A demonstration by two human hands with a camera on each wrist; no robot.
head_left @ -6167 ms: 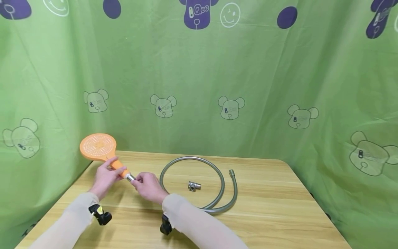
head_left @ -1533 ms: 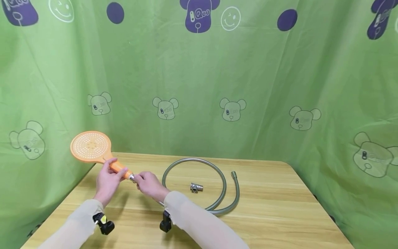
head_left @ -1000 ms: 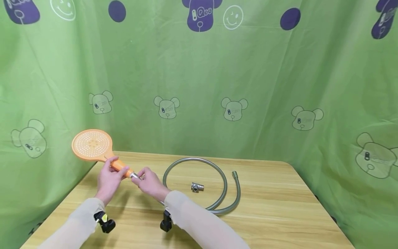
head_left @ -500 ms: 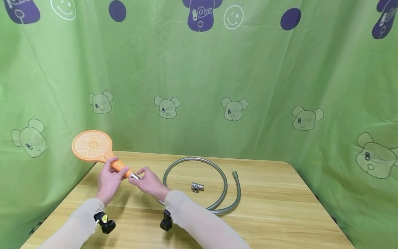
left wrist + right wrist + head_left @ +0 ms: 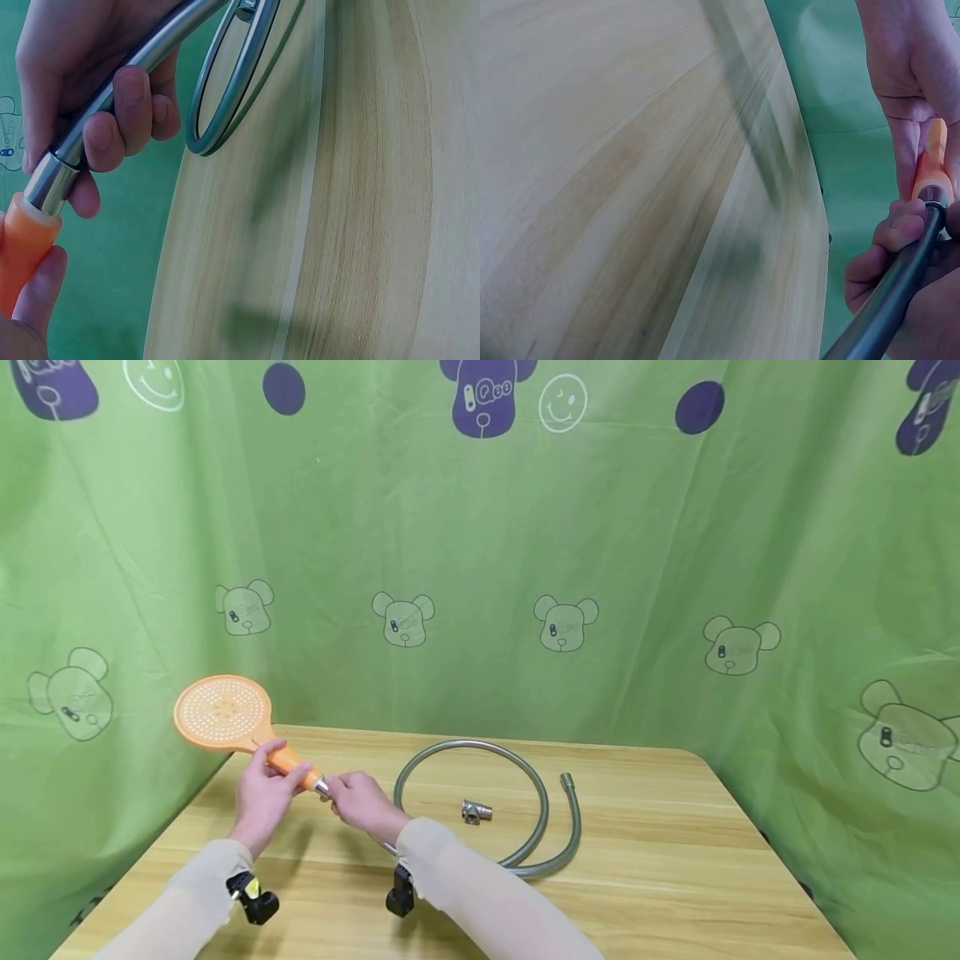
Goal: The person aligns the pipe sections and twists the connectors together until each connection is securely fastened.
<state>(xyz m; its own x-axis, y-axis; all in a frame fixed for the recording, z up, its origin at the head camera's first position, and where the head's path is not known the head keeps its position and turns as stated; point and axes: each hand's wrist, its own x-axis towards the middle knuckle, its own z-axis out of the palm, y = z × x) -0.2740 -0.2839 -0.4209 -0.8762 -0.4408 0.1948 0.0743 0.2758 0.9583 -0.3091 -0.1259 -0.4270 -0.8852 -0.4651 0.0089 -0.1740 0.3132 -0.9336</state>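
Shower head (image 5: pixel 222 712) meets hose (image 5: pixel 169 36)
Left hand (image 5: pixel 262 797) grips the handle (image 5: pixel 27 247); just beside, right hand (image 5: pixel 366 802) holds the hose end (image 5: pixel 52 184).

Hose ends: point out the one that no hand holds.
It is the hose end lying on the table, right of the metal fitting in the head view; the other end, in the right hand, meets the orange shower head.
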